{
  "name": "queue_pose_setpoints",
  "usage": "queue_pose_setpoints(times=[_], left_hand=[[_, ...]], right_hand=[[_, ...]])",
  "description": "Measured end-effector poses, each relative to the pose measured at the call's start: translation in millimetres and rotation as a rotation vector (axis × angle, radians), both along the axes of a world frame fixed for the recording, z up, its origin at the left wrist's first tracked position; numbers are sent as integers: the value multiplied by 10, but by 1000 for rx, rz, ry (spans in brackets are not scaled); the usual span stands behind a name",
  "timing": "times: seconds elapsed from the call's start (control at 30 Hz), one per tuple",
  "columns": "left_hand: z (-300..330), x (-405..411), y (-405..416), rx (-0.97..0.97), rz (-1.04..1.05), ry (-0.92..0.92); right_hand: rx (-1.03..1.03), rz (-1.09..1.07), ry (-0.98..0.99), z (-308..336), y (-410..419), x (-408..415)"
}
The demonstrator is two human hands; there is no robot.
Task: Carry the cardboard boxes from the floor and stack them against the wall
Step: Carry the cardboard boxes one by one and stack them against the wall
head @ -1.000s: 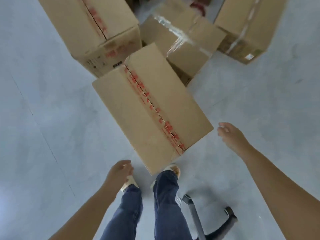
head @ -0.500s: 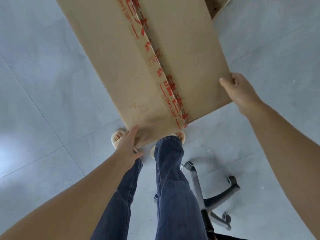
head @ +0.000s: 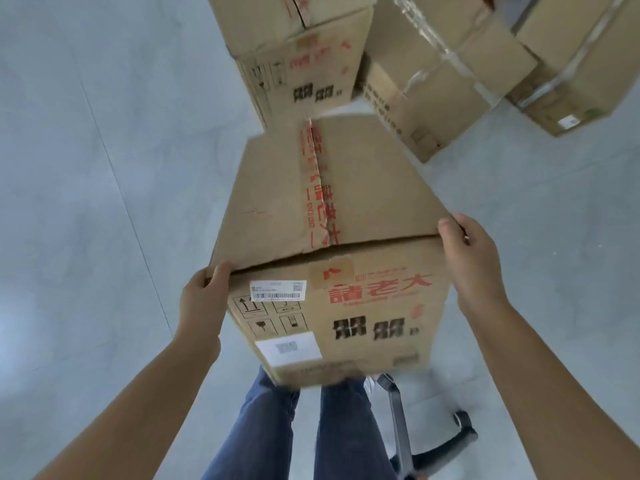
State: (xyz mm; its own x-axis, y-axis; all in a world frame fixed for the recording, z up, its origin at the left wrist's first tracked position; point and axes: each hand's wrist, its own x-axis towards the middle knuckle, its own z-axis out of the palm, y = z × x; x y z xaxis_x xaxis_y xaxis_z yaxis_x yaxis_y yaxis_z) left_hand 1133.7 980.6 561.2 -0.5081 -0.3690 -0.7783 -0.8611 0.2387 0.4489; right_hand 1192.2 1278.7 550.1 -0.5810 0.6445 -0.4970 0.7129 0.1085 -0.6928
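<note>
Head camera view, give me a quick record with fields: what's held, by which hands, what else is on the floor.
held: cardboard box, red printed tape along its top seam
left hand: grips the near left corner
right hand: grips the near right corner
floor: three more boxes beyond, one red-taped, two clear-taped
behind legs: chair base

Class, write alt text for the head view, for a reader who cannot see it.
Two bare hands, left hand and right hand, grip the near top corners of a cardboard box sealed with red tape, held above the person's jeans. Three more boxes sit on the grey floor ahead; a chair base shows below.
</note>
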Motion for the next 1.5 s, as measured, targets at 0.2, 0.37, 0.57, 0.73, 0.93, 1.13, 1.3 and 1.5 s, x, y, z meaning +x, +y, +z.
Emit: queue_pose_setpoints(times=[0.2,0.37,0.57,0.73,0.93,1.13,1.3,1.5], left_hand=[[-182,-391,38,102,84,-72],[-266,-434,135,220,262,-217],[-219,-425,14,311,261,-366],[-127,-153,-116,316,271,-316],[307,195,-497,304,385,-157],[1059,469,-1051,298,545,53],[1605,590,-1693,305,710,250],[2076,683,-2864,290,826,401]], right_hand=[[50,-151,-70,-160,-64,-463],[-175,-222,-284,-216,114,-501],[-531,-202,-530,-132,311,-390],[-563,-159,-483,-20,231,-289],[-583,73,-411,417,-31,-515],[-575,266,-312,1068,-746,-925],[-525,502,-198,1676,-1604,-1384],[-510,729,-86,2250,-3007,-1741]])
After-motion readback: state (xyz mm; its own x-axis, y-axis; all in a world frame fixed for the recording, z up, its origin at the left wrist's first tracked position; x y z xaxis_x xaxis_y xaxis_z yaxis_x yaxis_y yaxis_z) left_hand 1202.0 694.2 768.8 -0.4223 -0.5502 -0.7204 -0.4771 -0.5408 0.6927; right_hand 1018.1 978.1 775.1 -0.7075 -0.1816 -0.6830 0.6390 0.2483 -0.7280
